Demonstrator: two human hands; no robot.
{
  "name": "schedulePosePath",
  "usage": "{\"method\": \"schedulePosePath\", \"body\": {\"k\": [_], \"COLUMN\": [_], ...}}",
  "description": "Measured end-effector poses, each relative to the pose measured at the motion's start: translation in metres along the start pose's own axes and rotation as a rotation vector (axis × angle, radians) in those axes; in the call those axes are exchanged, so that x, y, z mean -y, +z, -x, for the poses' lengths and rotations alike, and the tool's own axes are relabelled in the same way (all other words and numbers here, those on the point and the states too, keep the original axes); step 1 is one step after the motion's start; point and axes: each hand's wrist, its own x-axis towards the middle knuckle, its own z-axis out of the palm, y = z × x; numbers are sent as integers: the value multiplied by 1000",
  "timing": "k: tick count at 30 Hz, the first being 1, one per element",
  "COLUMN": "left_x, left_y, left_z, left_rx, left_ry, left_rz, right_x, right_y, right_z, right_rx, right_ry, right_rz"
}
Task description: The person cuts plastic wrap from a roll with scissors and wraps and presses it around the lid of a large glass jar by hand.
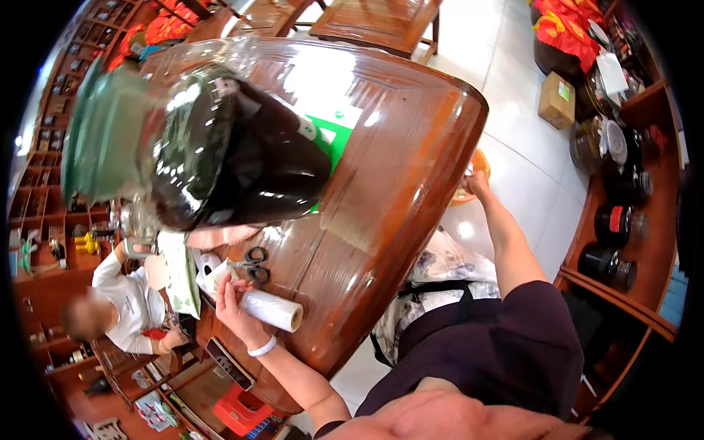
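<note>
A large glass jar (242, 154) of dark liquid, with a greenish lid, stands on the brown wooden table (396, 125). My left hand (238, 312) is over the table beside a clear plastic roll (273, 311); its fingers are bent around something white and small that I cannot make out. Black-handled scissors (255, 265) lie just beyond that hand. On the far side of the table edge, my right hand (477, 182) reaches down at an orange-rimmed basin (480, 163); its fingers are closed and partly hidden, and what they hold is unclear.
Another person (136, 304) in white sits at the left. A phone (229, 363) lies near the table edge, above a red basket (242, 411). Shelves of dark jars (612, 224) and a cardboard box (557, 100) are at the right. Wooden chairs (378, 26) stand beyond the table.
</note>
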Motion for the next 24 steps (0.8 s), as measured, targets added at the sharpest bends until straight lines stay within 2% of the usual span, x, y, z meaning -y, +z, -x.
{"method": "schedulePosePath", "body": {"k": [2,3,5,6,7,9,11,12,13,14,16,19,22,23,24], "left_x": [-4,-2,-2,-2,-4,-8,0,2,16,17,22,29,31,31,31], "left_y": [5,4,1,0,0,0,-7,-8,-10,-11,-8,-5,-6,-6,-6], "left_z": [1,0,-1,-2,0,2,-4,-4,-11,-11,-12,-17,-16,-18,-19], "left_rx": [-13,-50,-33,-28,-27,-30,47,31,74,83,85,77,82,86,91], "left_ry": [23,0,19,19,10,10,-4,0,24,58,86,114,122,122,130], "left_rz": [-1,21,3,20,-10,60,123,82,180,114,161,221,240,232,235], "right_x": [54,81,85,80,83,49,61,85,100,142,216,315,367,375,387], "right_y": [-20,-23,-33,-32,-39,-33,-38,-44,-42,-45,-70,-65,-14,3,24], "right_z": [82,118,153,162,183,179,194,208,208,221,255,333,401,424,446], "right_rx": [-37,-43,128,84,208,204,236,164,33,-131,-114,136,371,604,842], "right_ry": [-166,-216,-226,-125,-139,-64,-127,-169,-283,-319,-595,-893,-1075,-988,-996], "right_rz": [-8,-129,-236,-189,-214,-270,-488,-541,-629,-645,-565,-588,-270,-229,-151]}}
